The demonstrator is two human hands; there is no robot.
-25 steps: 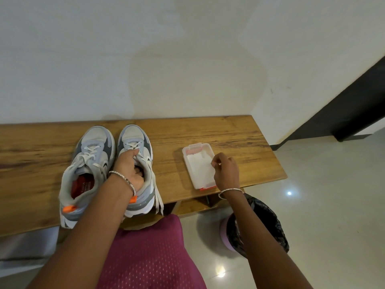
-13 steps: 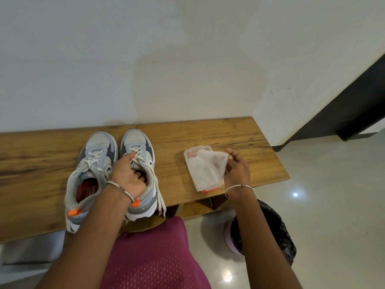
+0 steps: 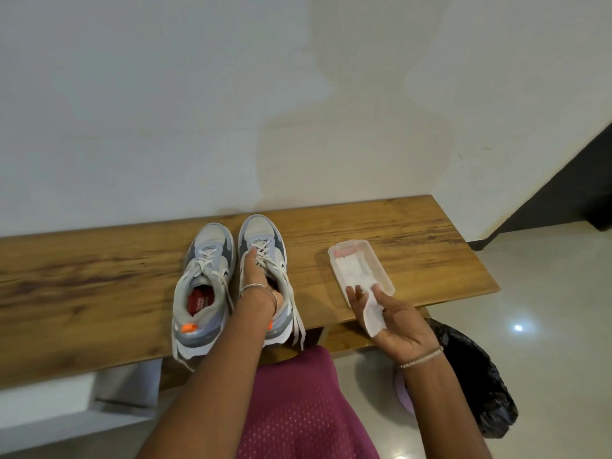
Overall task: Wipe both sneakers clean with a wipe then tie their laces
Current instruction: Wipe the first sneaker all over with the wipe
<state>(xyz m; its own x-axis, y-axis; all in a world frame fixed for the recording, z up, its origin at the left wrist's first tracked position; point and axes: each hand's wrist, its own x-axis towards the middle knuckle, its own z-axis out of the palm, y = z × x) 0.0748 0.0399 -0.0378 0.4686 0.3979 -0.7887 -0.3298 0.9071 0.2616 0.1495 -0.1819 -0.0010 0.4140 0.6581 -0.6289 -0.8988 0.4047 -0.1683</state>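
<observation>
Change noted: the wipe (image 3: 374, 314) was spread over the tub half a second ago. It is now drawn clear of the tub and bunched, and the right hand (image 3: 394, 323) has turned palm-up and come back toward the front edge of the bench. The left hand (image 3: 255, 276) has stayed on the same shoe.

Bench (image 3: 414, 233): wooden top, set against a pale wall. All task items lie on it or above it.

Bin bag (image 3: 477, 376): black, on the tiled floor below the right end of the bench, beneath the right forearm.

Left sneaker (image 3: 205, 276): grey and white with an orange heel tab and a red insole showing. Its toe points to the wall and its laces are loose. The heel overhangs the front edge.

Right sneaker (image 3: 265, 240): matching, just beside the first and touching or very nearly so (the gap cannot be judged). Untied laces trail over the bench front.

Tub (image 3: 381, 270): clear plastic, lid off, on the bench to the right of the shoes and apart from them. White wipes show inside.

Left hand: holds the right sneaker at the tongue, with one digit stretched along the laces. The remaining fingers are hidden inside the shoe opening.

Right hand: palm upward over the near end of the tub. It pinches the wipe between thumb and fingers, and the loose end lies across the palm.
</observation>
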